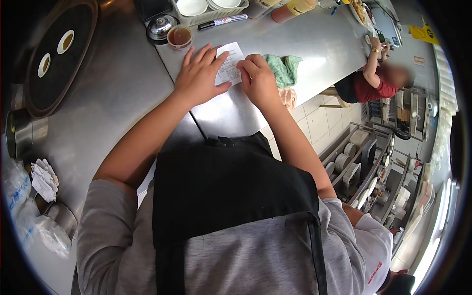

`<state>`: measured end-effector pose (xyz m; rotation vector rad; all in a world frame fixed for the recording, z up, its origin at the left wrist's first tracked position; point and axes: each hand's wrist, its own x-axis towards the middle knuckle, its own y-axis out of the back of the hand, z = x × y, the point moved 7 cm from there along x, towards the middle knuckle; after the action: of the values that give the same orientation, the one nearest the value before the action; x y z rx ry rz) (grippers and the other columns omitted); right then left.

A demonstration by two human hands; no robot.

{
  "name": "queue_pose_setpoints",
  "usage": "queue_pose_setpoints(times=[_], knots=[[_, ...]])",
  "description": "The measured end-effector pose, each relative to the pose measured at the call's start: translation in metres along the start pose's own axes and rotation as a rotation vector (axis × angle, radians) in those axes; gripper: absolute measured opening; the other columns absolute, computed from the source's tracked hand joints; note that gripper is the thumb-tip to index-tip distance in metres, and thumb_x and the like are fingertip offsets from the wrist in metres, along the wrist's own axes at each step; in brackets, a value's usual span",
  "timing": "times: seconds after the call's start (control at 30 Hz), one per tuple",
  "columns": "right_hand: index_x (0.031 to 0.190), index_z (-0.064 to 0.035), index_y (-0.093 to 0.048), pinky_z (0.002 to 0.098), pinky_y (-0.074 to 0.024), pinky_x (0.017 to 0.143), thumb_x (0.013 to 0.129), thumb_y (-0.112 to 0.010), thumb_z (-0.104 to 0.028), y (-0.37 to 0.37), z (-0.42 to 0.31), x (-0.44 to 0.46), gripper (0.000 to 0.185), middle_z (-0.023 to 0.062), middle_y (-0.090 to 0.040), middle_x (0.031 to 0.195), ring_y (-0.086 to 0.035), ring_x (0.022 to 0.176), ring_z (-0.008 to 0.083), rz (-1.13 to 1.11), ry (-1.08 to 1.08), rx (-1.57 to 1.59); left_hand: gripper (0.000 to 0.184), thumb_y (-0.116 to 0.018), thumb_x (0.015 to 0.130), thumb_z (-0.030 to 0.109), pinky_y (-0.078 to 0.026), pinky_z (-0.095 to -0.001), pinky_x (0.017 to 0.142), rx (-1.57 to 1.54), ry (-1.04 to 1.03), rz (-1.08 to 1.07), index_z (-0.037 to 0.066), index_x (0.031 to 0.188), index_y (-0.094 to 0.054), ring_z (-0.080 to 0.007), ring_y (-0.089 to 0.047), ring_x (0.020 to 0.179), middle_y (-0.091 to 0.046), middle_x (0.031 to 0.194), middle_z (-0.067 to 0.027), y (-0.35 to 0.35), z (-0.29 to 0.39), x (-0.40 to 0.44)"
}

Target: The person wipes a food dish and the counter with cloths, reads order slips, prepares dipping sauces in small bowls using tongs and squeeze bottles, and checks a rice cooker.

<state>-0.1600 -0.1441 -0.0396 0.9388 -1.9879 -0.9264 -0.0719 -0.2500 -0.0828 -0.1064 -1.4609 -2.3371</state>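
A white printed receipt (229,73) lies on the steel counter (216,115). My left hand (199,73) rests over its left side with the fingers spread. At the receipt's right edge, my right hand (258,78) is closed, thumb and fingers pinched on the paper's edge. Behind my left hand are a small cup of brown sauce (180,37) and a black-and-white marker (222,22). A crumpled green cloth (283,69) sits just right of my right hand, with a peach cloth (287,97) near the counter's edge.
A call bell (161,28) and a basket of white dishes (211,17) stand at the back, beside sauce bottles (294,10). On the left are a round dark tray (59,73) and a stack of papers (44,179). A co-worker (368,83) works at the counter's far end, near dish racks (364,160).
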Motion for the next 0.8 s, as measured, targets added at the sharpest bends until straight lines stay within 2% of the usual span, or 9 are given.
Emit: queue_pose_setpoints(times=[0.4, 0.5, 0.57, 0.7, 0.8], knots=[[0.089, -0.0036, -0.07, 0.0399, -0.0519, 0.08, 0.077, -0.066, -0.001, -0.007, 0.0, 0.0, 0.012, 0.0119, -0.061, 0.097, -0.062, 0.089, 0.0313, -0.036, -0.007, -0.077, 0.078, -0.076, 0.075, 0.047, -0.02, -0.051, 0.117, 0.025, -0.004, -0.008, 0.016, 0.142, -0.048, -0.028, -0.035, 0.14, -0.05, 0.137, -0.0129, -0.002, 0.0, 0.0], [0.09, -0.0045, -0.07, 0.0378, -0.053, 0.075, 0.079, -0.066, 0.0, -0.009, -0.006, 0.0, 0.012, 0.0109, -0.061, 0.096, -0.063, 0.085, 0.0311, -0.026, 0.026, -0.107, 0.078, -0.076, 0.075, 0.046, -0.019, -0.0515, 0.117, 0.028, -0.004, -0.007, 0.015, 0.14, -0.049, -0.0275, -0.036, 0.14, -0.05, 0.139, -0.0114, -0.002, 0.0, 0.0], [0.092, -0.005, -0.07, 0.0392, -0.0515, 0.081, 0.071, -0.067, -0.001, -0.013, -0.014, 0.0, 0.021, 0.011, -0.061, 0.097, -0.062, 0.09, 0.0305, -0.052, 0.034, -0.083, 0.077, -0.076, 0.074, 0.046, -0.019, -0.0517, 0.117, 0.031, -0.004, -0.01, 0.013, 0.139, -0.051, -0.0271, -0.036, 0.14, -0.049, 0.141, -0.0101, -0.001, 0.0, 0.001], [0.091, -0.0063, -0.07, 0.0392, -0.0514, 0.08, 0.07, -0.066, -0.005, -0.025, -0.018, -0.001, 0.022, 0.0106, -0.062, 0.095, -0.062, 0.089, 0.0306, -0.07, 0.102, -0.089, 0.076, -0.076, 0.075, 0.046, -0.019, -0.0516, 0.117, 0.031, -0.005, -0.019, 0.013, 0.139, -0.051, -0.0276, -0.036, 0.14, -0.05, 0.14, -0.0101, -0.001, 0.0, 0.001], [0.085, -0.0072, -0.069, 0.0423, -0.0519, 0.075, 0.071, -0.062, -0.004, -0.009, 0.011, 0.002, 0.016, 0.0122, -0.061, 0.089, -0.063, 0.083, 0.0321, -0.015, 0.059, -0.335, 0.077, -0.076, 0.075, 0.046, -0.019, -0.0512, 0.118, 0.023, -0.005, -0.017, 0.015, 0.14, -0.049, -0.0279, -0.035, 0.14, -0.049, 0.14, -0.0114, -0.001, 0.0, 0.001]])
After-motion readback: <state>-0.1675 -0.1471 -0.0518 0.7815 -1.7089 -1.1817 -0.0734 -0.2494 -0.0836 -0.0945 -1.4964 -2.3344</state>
